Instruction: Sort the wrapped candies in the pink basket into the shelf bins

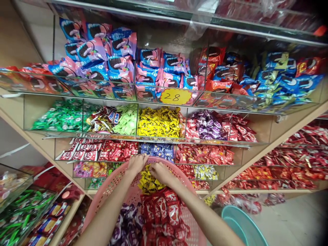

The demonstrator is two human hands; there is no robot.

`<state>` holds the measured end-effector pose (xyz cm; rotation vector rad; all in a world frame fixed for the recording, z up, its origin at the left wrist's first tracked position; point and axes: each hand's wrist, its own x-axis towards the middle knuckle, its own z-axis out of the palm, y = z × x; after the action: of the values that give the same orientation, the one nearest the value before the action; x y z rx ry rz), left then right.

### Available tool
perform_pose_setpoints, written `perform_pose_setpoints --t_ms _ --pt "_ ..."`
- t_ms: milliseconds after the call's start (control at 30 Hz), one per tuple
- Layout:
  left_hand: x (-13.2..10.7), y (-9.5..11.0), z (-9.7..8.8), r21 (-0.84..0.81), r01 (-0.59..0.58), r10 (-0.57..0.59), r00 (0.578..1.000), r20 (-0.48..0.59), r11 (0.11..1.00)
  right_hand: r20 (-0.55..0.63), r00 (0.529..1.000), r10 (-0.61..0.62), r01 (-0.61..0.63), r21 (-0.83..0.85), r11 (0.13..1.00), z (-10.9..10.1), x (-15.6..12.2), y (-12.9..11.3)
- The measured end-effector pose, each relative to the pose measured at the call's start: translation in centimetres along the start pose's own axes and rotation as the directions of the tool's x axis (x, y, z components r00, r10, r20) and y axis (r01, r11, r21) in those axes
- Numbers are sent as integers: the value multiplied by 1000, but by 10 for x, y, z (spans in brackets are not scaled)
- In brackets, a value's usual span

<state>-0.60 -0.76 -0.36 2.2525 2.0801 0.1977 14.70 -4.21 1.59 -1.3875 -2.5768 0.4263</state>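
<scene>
A pink perforated plastic basket (104, 193) sits below the shelves with wrapped sweets inside. My left hand (136, 164) is closed over its far rim, fingers pointing right. Just right of it, my right hand (161, 173) is curled inside the basket over a heap of yellow-wrapped candies (150, 182); its fingertips are partly hidden, so what it holds is unclear. Nearer to me in the basket lie red-and-white wrapped candies (161, 208) and, to their left, purple-wrapped candies (128, 222). My forearms cover parts of the basket's sides.
Tiered shelves with clear dividers hold yellow candies (159, 123), green candies (61, 116), purple candies (208, 124) and blue-pink cookie packs (94, 51). A yellow "28" price tag (176, 96) hangs on the upper shelf. A teal tub (243, 225) stands on the floor at right.
</scene>
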Motion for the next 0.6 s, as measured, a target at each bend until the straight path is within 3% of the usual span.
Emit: perform_pose_setpoints --t_ms 267,600 --pt "1 -1 1 3 -8 8 1000 -12 1000 31 995 94 -91 -92 992 8 -4 0" --pt "0 1 -2 1 0 0 1000 -2 1000 13 995 98 -97 -69 993 20 -5 4"
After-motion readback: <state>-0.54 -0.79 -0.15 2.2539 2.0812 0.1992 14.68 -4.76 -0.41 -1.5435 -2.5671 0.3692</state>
